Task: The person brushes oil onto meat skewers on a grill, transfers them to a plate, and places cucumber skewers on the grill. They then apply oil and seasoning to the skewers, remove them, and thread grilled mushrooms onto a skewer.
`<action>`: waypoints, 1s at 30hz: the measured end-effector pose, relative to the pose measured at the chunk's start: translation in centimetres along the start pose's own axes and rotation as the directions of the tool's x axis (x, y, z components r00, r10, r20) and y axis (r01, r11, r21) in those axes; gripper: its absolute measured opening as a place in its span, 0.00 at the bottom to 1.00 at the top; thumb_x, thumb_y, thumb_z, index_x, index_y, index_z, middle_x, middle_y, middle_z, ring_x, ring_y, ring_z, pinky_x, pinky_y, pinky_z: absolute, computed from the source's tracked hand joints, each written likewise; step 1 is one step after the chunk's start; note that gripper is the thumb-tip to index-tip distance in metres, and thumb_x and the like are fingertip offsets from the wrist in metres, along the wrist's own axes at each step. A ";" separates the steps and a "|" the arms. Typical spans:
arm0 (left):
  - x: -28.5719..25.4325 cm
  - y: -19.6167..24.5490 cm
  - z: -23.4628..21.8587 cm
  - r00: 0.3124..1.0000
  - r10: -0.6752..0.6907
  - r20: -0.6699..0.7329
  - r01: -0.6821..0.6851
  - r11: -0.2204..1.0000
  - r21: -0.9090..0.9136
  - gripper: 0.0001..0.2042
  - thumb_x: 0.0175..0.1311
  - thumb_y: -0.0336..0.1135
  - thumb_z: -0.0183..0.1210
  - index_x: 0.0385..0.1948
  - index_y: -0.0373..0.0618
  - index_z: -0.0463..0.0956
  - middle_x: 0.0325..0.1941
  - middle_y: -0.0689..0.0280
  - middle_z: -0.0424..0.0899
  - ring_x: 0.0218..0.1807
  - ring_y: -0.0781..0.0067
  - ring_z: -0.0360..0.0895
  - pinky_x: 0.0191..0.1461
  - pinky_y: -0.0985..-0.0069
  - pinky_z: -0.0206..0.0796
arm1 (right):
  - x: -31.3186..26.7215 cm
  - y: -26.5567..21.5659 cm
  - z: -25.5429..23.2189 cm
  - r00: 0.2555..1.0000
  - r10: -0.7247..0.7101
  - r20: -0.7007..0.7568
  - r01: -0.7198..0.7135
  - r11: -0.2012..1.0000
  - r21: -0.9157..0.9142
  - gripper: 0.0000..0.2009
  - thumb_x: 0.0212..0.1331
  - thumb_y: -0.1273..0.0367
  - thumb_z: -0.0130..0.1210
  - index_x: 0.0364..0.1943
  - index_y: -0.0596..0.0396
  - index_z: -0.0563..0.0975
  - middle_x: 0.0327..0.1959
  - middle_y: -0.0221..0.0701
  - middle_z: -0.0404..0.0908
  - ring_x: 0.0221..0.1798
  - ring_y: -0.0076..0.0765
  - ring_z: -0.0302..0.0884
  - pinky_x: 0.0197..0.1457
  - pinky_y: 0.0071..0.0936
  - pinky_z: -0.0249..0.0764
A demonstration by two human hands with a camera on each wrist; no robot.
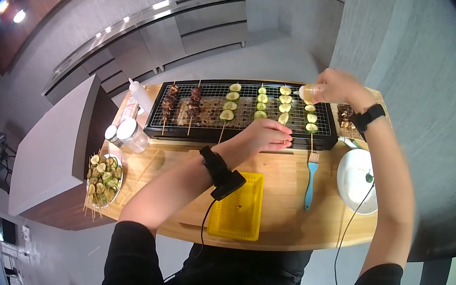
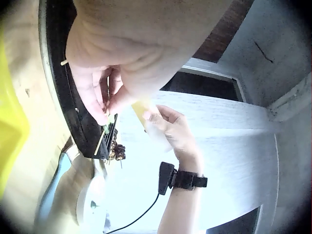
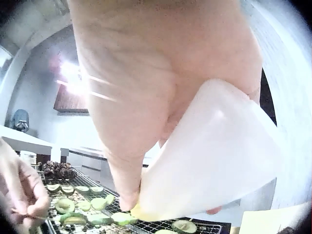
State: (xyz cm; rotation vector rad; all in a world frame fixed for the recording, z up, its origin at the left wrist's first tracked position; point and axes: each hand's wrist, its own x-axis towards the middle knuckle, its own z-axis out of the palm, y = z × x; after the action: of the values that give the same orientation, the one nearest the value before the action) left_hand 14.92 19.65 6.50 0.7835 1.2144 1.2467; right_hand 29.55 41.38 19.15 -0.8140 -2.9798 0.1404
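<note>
My left hand [image 1: 270,136] is at the grill's front edge, thumb and fingers pinching the stick end of a zucchini skewer [image 1: 285,99]. My right hand [image 1: 347,90] grips a translucent squeeze bottle [image 3: 209,161] of yellowish liquid, tipped on its side with the nozzle low over the zucchini slices. Other zucchini skewers lie on the wire rack of the black grill [image 1: 206,131], one [image 1: 312,118] just right of the pinched one. Two dark meat skewers [image 1: 194,101] lie at the rack's left. In the left wrist view, the bottle's far end overlaps the right fingers.
Before the grill are a blue brush [image 1: 309,187] and a yellow basket [image 1: 255,225]. A white bowl [image 1: 342,182] stands right, near more meat skewers [image 1: 345,114]. Jars [image 1: 135,137], a white bottle [image 1: 140,96] and a plate of zucchini skewers [image 1: 103,178] stand left.
</note>
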 end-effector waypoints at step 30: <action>-0.2 -2.3 1.0 1.000 0.021 -0.007 -0.022 0.997 -0.080 0.17 0.75 0.27 0.59 0.60 0.27 0.74 0.60 0.47 0.83 0.65 0.57 0.83 0.74 0.66 0.74 | -7.0 -1.1 -0.4 0.978 -0.168 0.121 0.143 0.971 0.192 0.22 0.45 0.59 0.78 0.44 0.56 0.88 0.35 0.39 0.89 0.40 0.43 0.87 0.45 0.35 0.78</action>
State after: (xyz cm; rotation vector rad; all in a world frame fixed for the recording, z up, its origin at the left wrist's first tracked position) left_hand 16.56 19.13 4.59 0.7363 1.1564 1.3079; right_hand 35.10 36.92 19.51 -0.5695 -3.0811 0.4728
